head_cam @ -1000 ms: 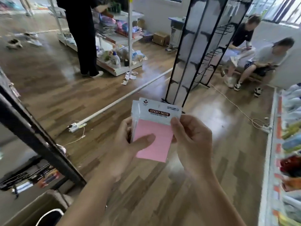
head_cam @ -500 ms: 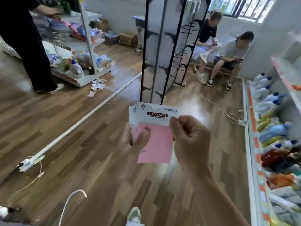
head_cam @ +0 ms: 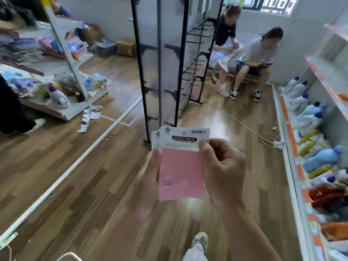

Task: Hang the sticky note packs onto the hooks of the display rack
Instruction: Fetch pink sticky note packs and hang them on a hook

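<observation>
Stack of pink square sticky note packs in clear sleeves with white header cards [head_cam: 181, 172] sits centre-lower frame. It is held upright in the air over the wood-plank floor [head_cam: 79, 185], long axis vertical, header end up. A second header peeks out behind the first at the left, so there are at least two packs.

Left hand [head_cam: 148, 178] grips the stack's left edge, thumb lying along the front. Right hand [head_cam: 222, 170] has its fingers [head_cam: 205, 147] pinching the front pack at the right end of its header.

Tall black metal display rack [head_cam: 170, 72] stands up-frame of the packs, top centre, well apart. Its black wire hooks [head_cam: 195, 62] jut from the side facing upper right.

The hang hole is too small to make out. The header already points rack-ward. The next move is probably to carry the pack up-frame and round to the hook side. The right hand is nearer the hooks and likely feeds the front pack on.
</observation>
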Motion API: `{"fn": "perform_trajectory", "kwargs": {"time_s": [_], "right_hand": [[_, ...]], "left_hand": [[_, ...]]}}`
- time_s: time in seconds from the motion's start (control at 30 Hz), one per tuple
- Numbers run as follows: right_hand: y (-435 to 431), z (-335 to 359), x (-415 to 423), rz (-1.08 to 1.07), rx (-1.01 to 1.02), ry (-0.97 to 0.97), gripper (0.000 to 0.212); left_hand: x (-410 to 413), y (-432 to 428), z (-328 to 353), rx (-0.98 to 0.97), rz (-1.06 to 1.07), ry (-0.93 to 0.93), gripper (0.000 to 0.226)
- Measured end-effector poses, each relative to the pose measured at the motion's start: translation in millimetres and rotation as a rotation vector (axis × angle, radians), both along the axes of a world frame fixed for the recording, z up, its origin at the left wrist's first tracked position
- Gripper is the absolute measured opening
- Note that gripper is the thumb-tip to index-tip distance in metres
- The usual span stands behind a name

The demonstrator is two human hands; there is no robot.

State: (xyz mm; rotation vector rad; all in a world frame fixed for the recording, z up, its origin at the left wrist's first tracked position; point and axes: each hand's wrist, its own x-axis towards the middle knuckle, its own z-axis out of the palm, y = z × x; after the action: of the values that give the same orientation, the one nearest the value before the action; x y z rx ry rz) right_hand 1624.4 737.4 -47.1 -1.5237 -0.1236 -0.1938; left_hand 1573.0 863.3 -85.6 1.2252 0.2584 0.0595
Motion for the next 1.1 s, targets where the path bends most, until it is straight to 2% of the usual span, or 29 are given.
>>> {"fn": "perform_trajectory", "kwargs": {"time_s": [0.1,0.23,0.37,0.63,0.73,0.87,0.97,1.1], "right_hand": [[-8.7,-0.7,69.9,-0.04,0.016,-0.025,0.025],[-21.8,2.7,166.8,-0.022,0.021,-0.044,0.026],[-29.2,10.3,258.4,0.012,0.023,-0.082,0.027],[-20.1,4.3,423.2,0.095,0.019,-0.117,0.027],[-8.2,1.4,495.3,0.108,-0.003,-0.145,0.022],[5.6,14.7,595.2,0.1,-0.005,-0.183,0.022],[9.9,31.2,664.3,0.108,0.008,-0.228,0.02],[10.4,42.7,747.8,0.111,0.042,-0.244,0.019]], "left_hand": [[67.5,-14.4,0.1,-0.03,-0.003,0.01,0.067],[160.2,-32.7,12.6,-0.051,0.045,0.036,0.081],[245.8,-45.4,26.2,-0.063,0.1,0.034,0.07],[404.5,-37.0,18.7,-0.011,0.19,0.06,0.073],[475.0,-27.6,13.9,-0.025,0.218,0.043,0.079],[570.4,-15.9,27.8,-0.07,0.195,0.011,0.072],[641.1,-8.5,38.4,-0.041,0.18,-0.035,0.08],[722.0,-5.6,51.4,-0.027,0.153,-0.078,0.075]]}}
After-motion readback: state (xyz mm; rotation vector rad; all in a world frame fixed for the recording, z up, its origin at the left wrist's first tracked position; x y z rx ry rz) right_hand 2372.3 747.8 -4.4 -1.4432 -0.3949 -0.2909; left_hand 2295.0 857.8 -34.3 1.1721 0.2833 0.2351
